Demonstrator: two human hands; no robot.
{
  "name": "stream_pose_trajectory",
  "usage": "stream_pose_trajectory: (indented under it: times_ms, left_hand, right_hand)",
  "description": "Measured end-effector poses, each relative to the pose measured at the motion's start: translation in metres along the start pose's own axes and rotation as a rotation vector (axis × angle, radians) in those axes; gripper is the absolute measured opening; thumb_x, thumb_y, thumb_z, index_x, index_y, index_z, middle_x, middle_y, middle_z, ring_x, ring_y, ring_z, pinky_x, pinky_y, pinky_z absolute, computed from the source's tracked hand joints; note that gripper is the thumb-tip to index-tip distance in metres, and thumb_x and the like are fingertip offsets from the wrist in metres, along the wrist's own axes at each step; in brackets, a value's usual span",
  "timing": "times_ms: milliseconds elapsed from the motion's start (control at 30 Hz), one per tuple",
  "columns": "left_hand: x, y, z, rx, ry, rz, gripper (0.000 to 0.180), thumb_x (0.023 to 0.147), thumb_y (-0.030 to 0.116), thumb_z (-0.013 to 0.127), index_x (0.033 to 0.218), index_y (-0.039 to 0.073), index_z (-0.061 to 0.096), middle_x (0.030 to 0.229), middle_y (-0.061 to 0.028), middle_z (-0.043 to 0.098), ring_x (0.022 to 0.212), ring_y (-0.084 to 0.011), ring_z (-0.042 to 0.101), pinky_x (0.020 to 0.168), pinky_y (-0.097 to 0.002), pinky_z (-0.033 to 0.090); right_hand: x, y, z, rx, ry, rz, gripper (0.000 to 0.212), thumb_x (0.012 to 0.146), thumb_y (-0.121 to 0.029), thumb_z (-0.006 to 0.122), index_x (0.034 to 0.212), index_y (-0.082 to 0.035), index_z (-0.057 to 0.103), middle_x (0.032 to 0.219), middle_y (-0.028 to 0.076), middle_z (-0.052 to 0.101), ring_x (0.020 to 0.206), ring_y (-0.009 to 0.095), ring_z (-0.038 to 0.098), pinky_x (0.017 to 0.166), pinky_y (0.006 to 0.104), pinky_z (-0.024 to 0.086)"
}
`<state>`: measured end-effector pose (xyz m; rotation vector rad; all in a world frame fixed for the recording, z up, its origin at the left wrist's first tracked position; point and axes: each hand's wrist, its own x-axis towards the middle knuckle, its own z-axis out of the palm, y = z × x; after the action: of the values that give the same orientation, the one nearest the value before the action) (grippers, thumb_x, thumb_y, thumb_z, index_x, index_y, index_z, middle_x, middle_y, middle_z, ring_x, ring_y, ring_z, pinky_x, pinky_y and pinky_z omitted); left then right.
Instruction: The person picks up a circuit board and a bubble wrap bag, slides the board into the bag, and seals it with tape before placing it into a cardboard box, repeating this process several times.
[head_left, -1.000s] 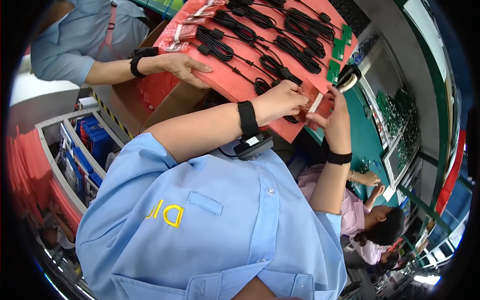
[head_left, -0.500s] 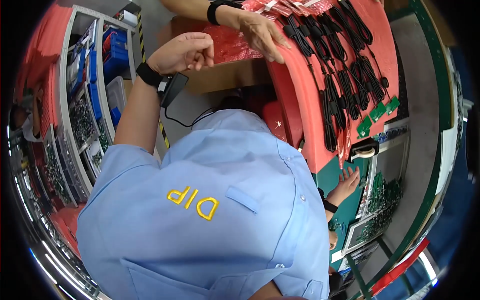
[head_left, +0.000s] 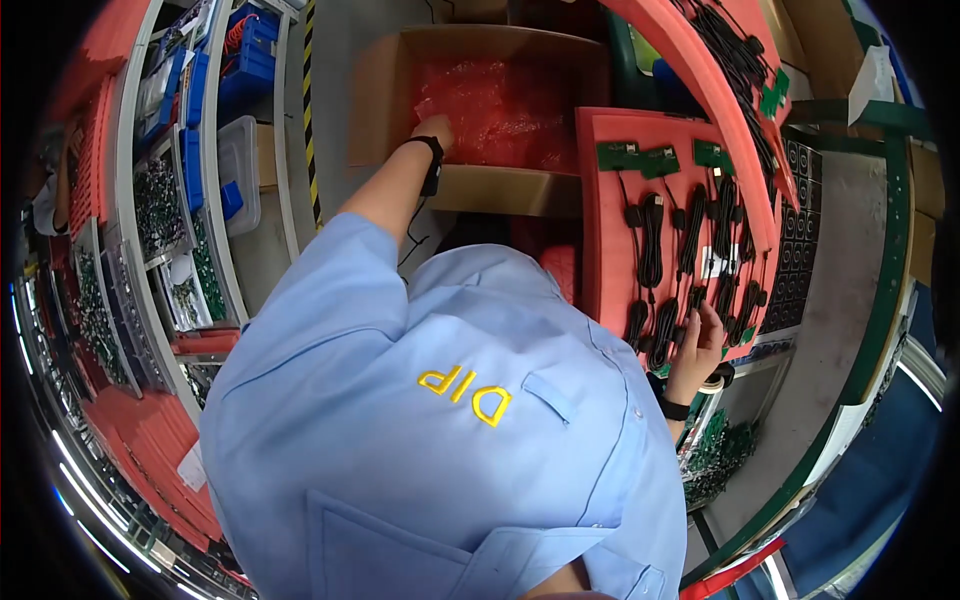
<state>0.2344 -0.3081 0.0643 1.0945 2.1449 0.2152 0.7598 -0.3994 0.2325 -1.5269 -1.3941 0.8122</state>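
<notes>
My left hand (head_left: 436,130), with a black wrist strap and cord, reaches into an open cardboard box (head_left: 510,190). Its fingers look closed on a crinkled red plastic bag (head_left: 425,107), though they are partly hidden. More red bubble wrap (head_left: 490,105) lies in the box. On the right, my right hand (head_left: 697,345) rests at the near end of bundled black cables (head_left: 651,240), fingers apart. The cables lie in rows on a flat red foam sheet (head_left: 600,290), with small green circuit boards (head_left: 660,161) along its far edge. Whether the right fingers touch a cable is unclear.
A second red foam sheet (head_left: 690,65), carrying more black cables, curves up at the upper right. Dark gridded trays (head_left: 797,240) stand beyond it. At left, a metal rack (head_left: 215,150) holds blue bins (head_left: 248,55) and parts. Yellow-black tape (head_left: 311,120) marks the floor.
My left hand has moved forward into the box, and my right hand forward onto the cables. The upper foam sheet has shifted up and right, exposing another cable layer. Another person's hand is gone from view.
</notes>
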Motion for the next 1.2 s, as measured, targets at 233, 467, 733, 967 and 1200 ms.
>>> stream_pose_trajectory:
  times_ms: [233,467,733,967,1200]
  left_hand:
    - [0.114,0.022,0.02,0.356,-0.009,0.089,0.052,0.088,0.01,0.051,0.138,0.01,0.04,0.145,-0.0149,0.037,0.134,-0.0324,0.037,0.105,-0.0515,0.034]
    - [0.233,0.047,-0.005,0.665,-0.042,0.236,0.042,0.092,0.012,0.039,0.134,0.01,0.041,0.137,-0.0148,0.045,0.13,-0.0309,0.041,0.112,-0.0517,0.023]
    - [0.229,0.037,-0.038,0.597,-0.085,0.396,0.032,0.092,0.01,0.039,0.12,0.008,0.052,0.113,-0.0192,0.06,0.1,-0.0337,0.062,0.11,-0.0469,0.029]
    - [0.215,0.001,-0.02,0.502,0.093,0.67,0.031,0.092,0.013,0.038,0.116,0.005,0.056,0.117,-0.0195,0.058,0.108,-0.0346,0.058,0.107,-0.0469,0.033]
    - [0.226,0.024,-0.03,0.569,-0.283,0.337,0.031,0.088,0.01,0.047,0.117,0.005,0.054,0.114,-0.0213,0.059,0.108,-0.0364,0.057,0.106,-0.0446,0.035]
  right_hand:
    - [0.058,-0.068,0.041,-0.267,0.025,-0.089,0.02,0.091,-0.008,0.061,0.11,0.0,0.062,0.098,0.006,0.063,0.084,0.012,0.059,0.073,0.0245,0.048]
    - [0.159,-0.148,0.152,-0.519,-0.072,0.022,0.02,0.086,-0.003,0.064,0.106,-0.001,0.064,0.094,0.005,0.063,0.082,0.013,0.059,0.074,0.0254,0.048]
    - [0.193,-0.147,0.225,-0.809,-0.32,-0.178,0.017,0.076,-0.007,0.073,0.09,-0.004,0.065,0.085,0.008,0.062,0.077,0.024,0.059,0.069,0.0335,0.047]
    - [0.193,-0.134,0.226,-0.749,-0.329,-0.109,0.016,0.075,-0.008,0.073,0.086,-0.004,0.063,0.083,0.009,0.061,0.078,0.027,0.058,0.069,0.0364,0.047]
    - [0.19,-0.138,0.234,-0.705,-0.314,-0.068,0.013,0.077,-0.004,0.069,0.087,-0.003,0.061,0.082,0.011,0.062,0.077,0.026,0.059,0.068,0.0346,0.048]
